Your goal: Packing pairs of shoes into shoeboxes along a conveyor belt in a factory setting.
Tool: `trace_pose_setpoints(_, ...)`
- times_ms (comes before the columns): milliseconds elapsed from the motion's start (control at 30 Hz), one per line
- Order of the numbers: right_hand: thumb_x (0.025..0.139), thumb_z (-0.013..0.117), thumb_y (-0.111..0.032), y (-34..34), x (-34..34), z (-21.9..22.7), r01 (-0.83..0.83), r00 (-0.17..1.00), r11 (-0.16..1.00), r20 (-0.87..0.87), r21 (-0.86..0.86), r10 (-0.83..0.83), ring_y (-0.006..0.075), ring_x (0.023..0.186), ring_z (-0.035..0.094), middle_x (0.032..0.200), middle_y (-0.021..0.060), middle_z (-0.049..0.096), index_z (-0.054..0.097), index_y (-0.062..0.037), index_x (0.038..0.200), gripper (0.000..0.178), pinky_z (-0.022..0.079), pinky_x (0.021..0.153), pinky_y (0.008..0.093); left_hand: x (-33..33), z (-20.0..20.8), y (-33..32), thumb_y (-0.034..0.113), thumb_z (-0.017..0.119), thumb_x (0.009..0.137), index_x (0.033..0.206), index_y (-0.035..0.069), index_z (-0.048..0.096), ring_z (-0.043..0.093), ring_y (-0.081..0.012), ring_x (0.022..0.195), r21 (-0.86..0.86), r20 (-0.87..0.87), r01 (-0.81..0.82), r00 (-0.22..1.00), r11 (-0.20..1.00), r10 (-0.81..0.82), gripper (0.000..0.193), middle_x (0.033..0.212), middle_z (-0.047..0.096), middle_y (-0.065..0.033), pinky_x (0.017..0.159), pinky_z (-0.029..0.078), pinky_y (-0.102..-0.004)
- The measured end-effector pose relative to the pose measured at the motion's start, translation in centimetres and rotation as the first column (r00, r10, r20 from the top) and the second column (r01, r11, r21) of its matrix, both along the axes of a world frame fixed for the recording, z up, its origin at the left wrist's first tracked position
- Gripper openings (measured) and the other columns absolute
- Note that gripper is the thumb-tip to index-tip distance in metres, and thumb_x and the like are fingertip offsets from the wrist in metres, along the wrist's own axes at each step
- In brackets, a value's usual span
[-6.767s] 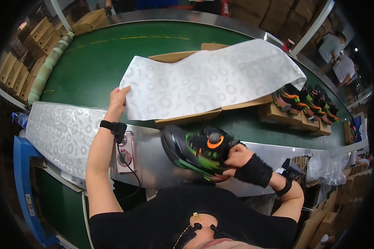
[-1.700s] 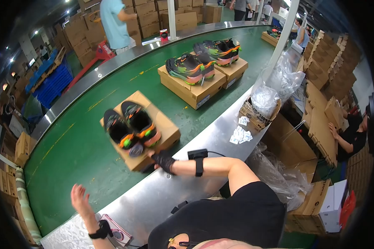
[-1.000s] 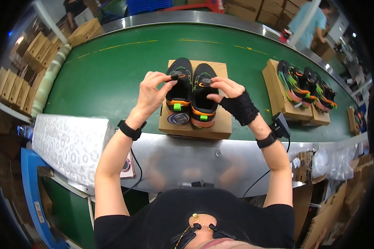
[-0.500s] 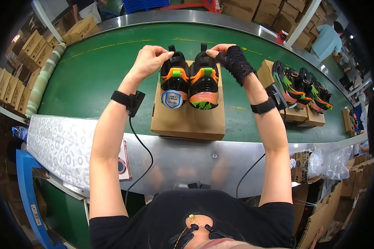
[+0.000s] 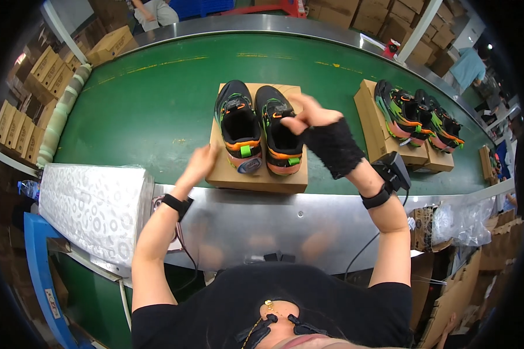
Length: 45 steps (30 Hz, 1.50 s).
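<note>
Two black sneakers with orange, green and pink trim stand side by side on a closed brown shoebox, toes pointing away from me. The left sneaker (image 5: 237, 116) carries a round blue-edged tag at its heel. Beside the box's left edge is my left hand (image 5: 201, 164), its fingers smeared by motion; it holds no shoe. My right hand (image 5: 317, 119), in a black lace fingerless glove, hovers at the collar of the right sneaker (image 5: 281, 148). Its thumb and fingers are apart, and whether they touch the shoe is unclear. The shoebox (image 5: 256, 181) rests at the belt's near edge.
More sneakers (image 5: 404, 116) stand on brown boxes (image 5: 378, 139) to the right on the green conveyor belt (image 5: 140, 116). Patterned white wrapping sheets (image 5: 90, 209) lie at the near left, partly covering a phone. Stacked shoeboxes (image 5: 14, 131) line the far left. Other people stand beyond the belt.
Both hands have let go of the sneakers' heel loops. The shoes now sit flat, openings facing up. My left hand has dropped toward the box's side; my right hand has moved nearer me.
</note>
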State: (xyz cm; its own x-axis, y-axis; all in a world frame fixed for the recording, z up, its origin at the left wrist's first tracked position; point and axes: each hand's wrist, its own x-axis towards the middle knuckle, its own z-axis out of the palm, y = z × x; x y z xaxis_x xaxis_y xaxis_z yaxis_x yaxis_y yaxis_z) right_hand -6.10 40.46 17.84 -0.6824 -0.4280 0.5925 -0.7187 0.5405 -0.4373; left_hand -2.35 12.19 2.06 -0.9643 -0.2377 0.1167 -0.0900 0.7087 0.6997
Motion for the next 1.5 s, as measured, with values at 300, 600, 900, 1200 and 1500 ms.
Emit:
trace_pose_setpoints(300,0.071,0.053,-0.013,-0.2,-2.4,-4.7,-0.106,0.992,0.700,0.125,0.706,0.024,0.0229,0.093,0.052,0.090,0.0143,0.052,0.050,-0.0040,0.094,0.026,0.044,0.074,0.0336,-2.0,-6.9,1.4,0.018,0.035,0.089,0.109,0.001,0.051,0.055,-0.0306,0.077,-0.278,-0.140,0.353,0.905,0.893,-0.402,0.031,0.088,0.058,-0.0179,0.067,0.044,-0.0400)
trace_pose_setpoints(600,0.065,0.057,-0.020,1.9,-1.4,-4.4,0.113,0.985,0.933,0.085,0.342,-0.150,0.0265,0.085,0.055,0.087,0.0126,0.056,0.055,-0.0112,0.092,0.029,0.045,0.069,0.0375,-0.3,-1.8,5.0,0.037,0.042,0.090,0.119,-0.007,0.039,0.050,-0.0189,0.091,0.600,0.083,0.037,0.991,0.799,-0.109,0.053,0.110,0.050,-0.0140,0.079,0.043,-0.0290)
trace_pose_setpoints(900,0.059,0.061,-0.016,7.2,9.2,-4.7,-0.366,0.928,0.890,0.032,0.270,0.372,0.0266,0.054,0.057,0.064,0.0083,0.054,0.054,-0.0235,0.090,0.032,0.044,0.045,0.0361,-1.6,-0.2,4.8,0.036,0.043,0.090,0.108,-0.007,0.047,0.050,-0.0159,0.087,0.557,-0.004,0.160,0.982,0.815,-0.191,0.047,0.100,0.054,-0.0128,0.076,0.041,-0.0283)
trace_pose_setpoints(1200,0.065,0.059,-0.018,7.8,11.9,-7.1,-0.685,0.704,0.630,0.558,0.367,0.440,0.0276,0.083,0.058,0.087,0.0118,0.060,0.059,-0.0131,0.094,0.029,0.045,0.069,0.0378,-6.5,-1.2,6.7,0.030,0.038,0.092,0.114,-0.006,0.044,0.054,-0.0167,0.091,0.617,0.107,0.142,0.959,0.774,-0.261,0.043,0.105,0.055,-0.0115,0.079,0.043,-0.0278)
trace_pose_setpoints(1500,0.065,0.060,-0.021,9.4,5.9,-3.9,-0.156,0.928,0.900,0.373,0.407,-0.008,0.0296,0.070,0.061,0.074,0.0161,0.062,0.061,-0.0051,0.080,0.021,0.048,0.058,0.0419,-8.2,-1.1,17.2,0.029,0.037,0.093,0.119,-0.006,0.039,0.049,-0.0176,0.098,0.495,0.181,0.350,0.854,0.796,-0.488,0.044,0.111,0.051,-0.0143,0.084,0.039,-0.0292)
